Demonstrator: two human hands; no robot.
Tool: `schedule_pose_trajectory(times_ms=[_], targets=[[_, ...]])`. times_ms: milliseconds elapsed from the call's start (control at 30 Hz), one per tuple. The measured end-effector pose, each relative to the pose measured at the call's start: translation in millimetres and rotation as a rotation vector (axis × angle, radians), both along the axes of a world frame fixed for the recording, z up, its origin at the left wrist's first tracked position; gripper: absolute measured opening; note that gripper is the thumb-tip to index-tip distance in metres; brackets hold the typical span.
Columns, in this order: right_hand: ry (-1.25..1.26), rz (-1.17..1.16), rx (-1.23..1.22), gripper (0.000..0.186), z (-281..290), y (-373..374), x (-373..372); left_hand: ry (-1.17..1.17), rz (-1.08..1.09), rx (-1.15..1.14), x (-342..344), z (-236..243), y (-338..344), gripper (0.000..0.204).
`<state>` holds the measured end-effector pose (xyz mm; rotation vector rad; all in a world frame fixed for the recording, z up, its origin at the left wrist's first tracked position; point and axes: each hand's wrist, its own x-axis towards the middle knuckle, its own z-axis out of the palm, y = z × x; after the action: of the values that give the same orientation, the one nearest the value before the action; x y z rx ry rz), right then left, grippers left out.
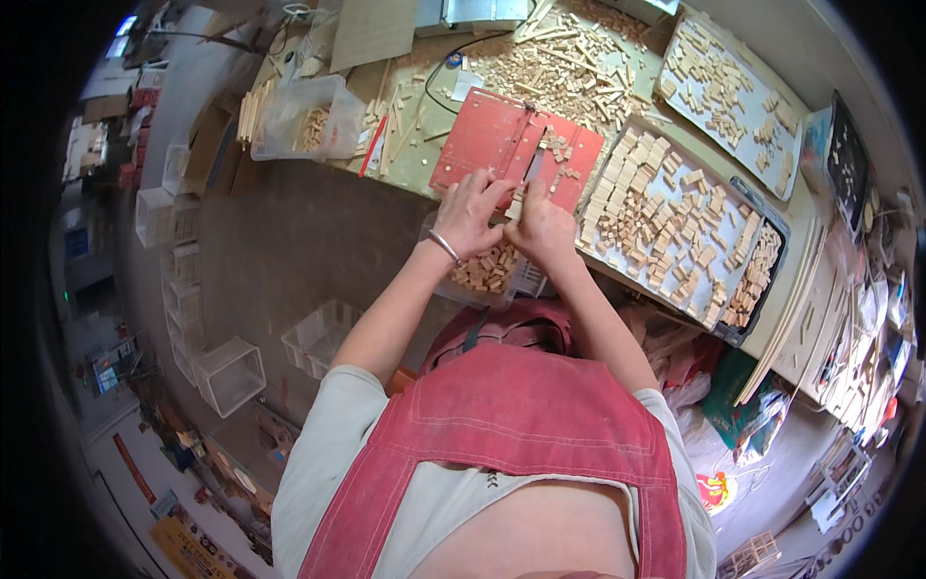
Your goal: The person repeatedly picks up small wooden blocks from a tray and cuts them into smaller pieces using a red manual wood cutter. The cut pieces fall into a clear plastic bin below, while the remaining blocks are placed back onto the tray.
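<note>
A red metal work plate (482, 135) lies at the table's front edge, with a dark strip and a slot running across it. At its near edge both hands meet around a few small pale wooden blocks (516, 205). My left hand (470, 214) is closed against their left side, its fingers reaching over the plate and its thumb toward my right hand. My right hand (543, 227) grips the blocks from the right, fingers bent. More small blocks (557, 145) rest on the plate beyond my right hand. Just below the hands is a clear plastic bin (497, 297) with many blocks.
On the right, a tray (606, 253) holds rows and loose blocks; another tray (786, 183) lies behind it. Offcuts (559, 68) cover the table's back. A clear tub (275, 135) with sticks stands left. White crates (230, 376) sit on the floor.
</note>
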<state>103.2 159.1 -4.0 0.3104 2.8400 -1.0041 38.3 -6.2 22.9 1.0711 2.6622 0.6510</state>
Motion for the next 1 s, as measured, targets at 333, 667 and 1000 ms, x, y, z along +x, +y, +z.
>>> schedule_pose_trajectory(times_ms=[333,667,1000], targets=[[0.133,-0.148,-0.035,0.059,-4.7,-22.7,12.7,0.006,-0.166,0.112,-37.7,-24.7,-4.8,0.052],[0.034,-0.320,-0.393,0.111,-42.3,-62.4,52.7,0.035,-0.226,0.093,-49.4,-17.9,-3.8,0.048],[0.115,-0.284,-0.649,0.121,-69.1,-85.4,40.1,0.039,-0.239,0.144,-55.1,-22.0,-3.9,0.046]])
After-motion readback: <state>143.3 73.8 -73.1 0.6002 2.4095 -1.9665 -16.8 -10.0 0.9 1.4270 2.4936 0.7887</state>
